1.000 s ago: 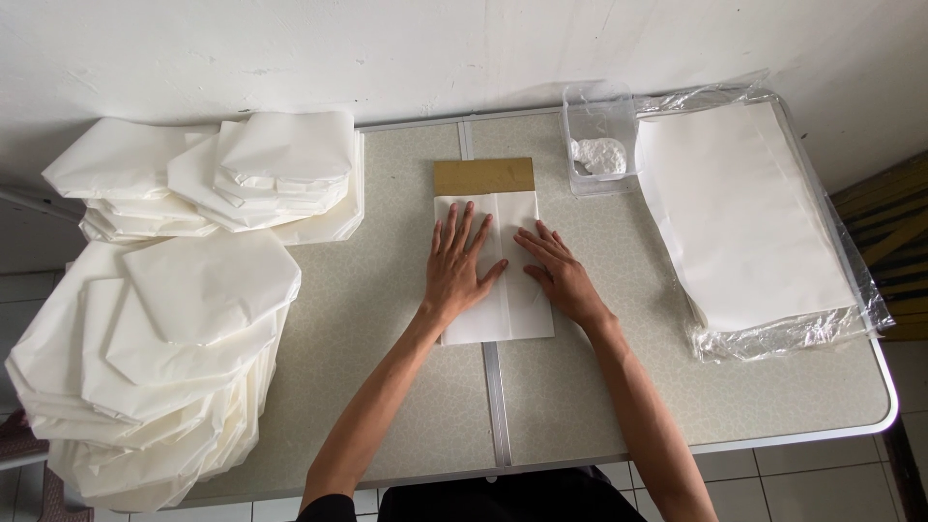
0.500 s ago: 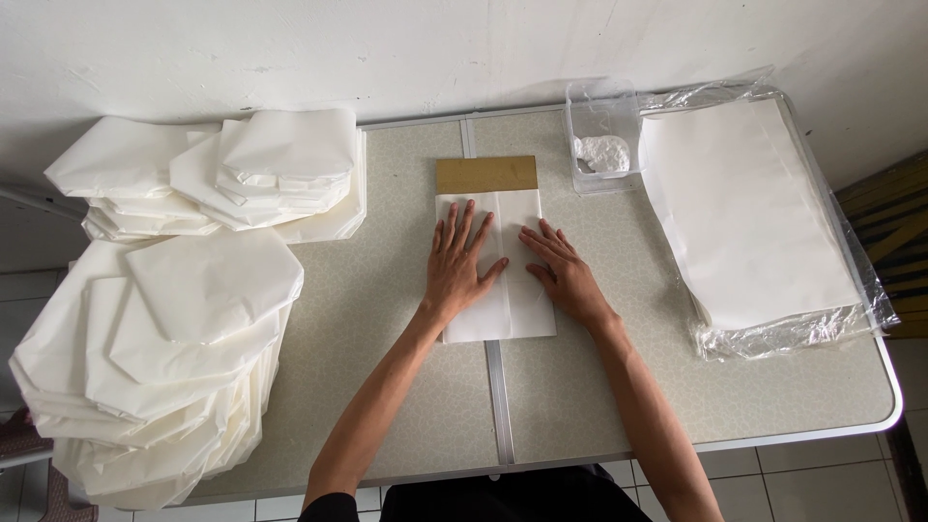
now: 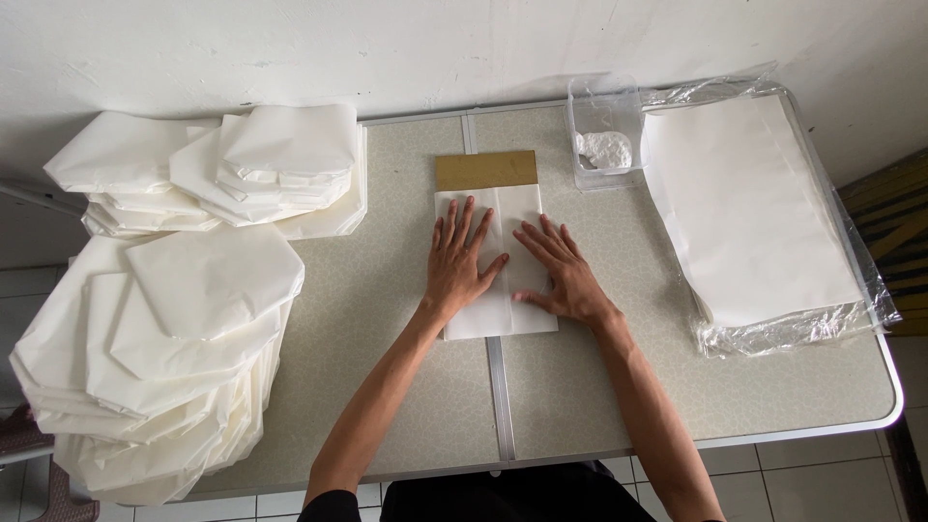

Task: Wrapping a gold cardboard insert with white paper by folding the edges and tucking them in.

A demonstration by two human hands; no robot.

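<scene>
A folded white paper sheet lies in the middle of the speckled table, wrapped over a brown cardboard strip that sticks out at its far end. My left hand presses flat on the left half of the paper, fingers spread. On the right half lies my right hand, also flat with fingers apart. Neither hand grips anything.
Folded white paper pieces are stacked at the back left and in a larger heap at the front left. A stack of flat white sheets in clear plastic lies at the right. A small clear box with white paste stands behind it.
Both hands stay pressed on the paper almost unmoved; the right hand has shifted very slightly. The view has drifted a little.
</scene>
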